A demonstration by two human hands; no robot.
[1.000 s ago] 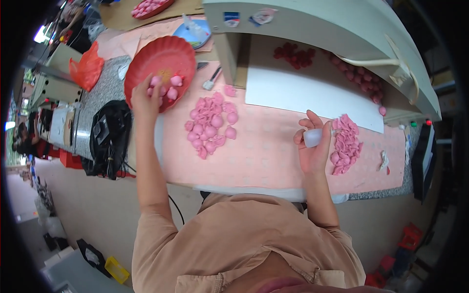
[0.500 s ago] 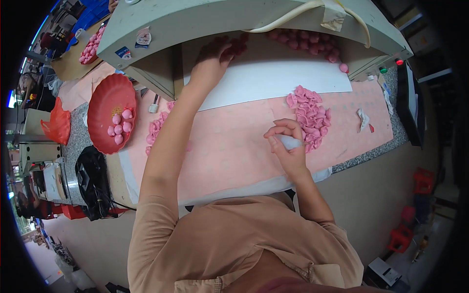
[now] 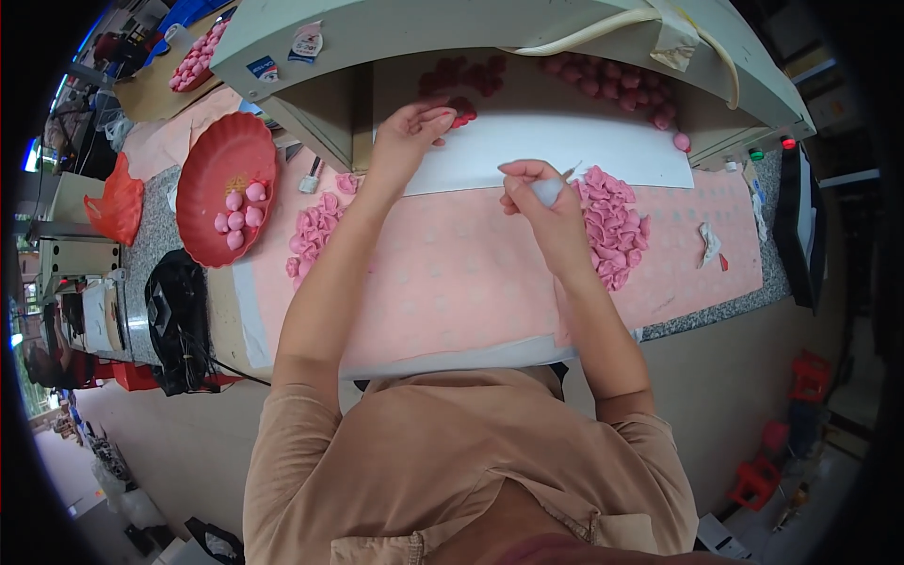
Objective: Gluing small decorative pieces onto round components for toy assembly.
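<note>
My left hand point(image 3: 407, 141) is at the mouth of the grey box, its fingers closed on a small red lobed piece point(image 3: 462, 113). More dark red pieces point(image 3: 461, 75) lie behind it in the shade on the white sheet point(image 3: 527, 151). In my right hand point(image 3: 549, 212) is a small whitish squeeze bottle point(image 3: 547, 191), its thin tip pointing up and to the right. Right beside that hand is a heap of pink ruffled petal-like pieces point(image 3: 617, 231). A second pink heap point(image 3: 315, 231) lies left of my left forearm.
The grey box point(image 3: 452, 28) arches over the far side of the table. Pink balls point(image 3: 612, 80) are piled inside it at the right. On the left stands a red fluted dish point(image 3: 202, 198) holding several pink balls. A pink cloth point(image 3: 452, 282) covers the table.
My left hand has drawn back from inside the box with a red piece in its fingers. My right hand has moved up and away from me with the bottle, nearer the white sheet.
</note>
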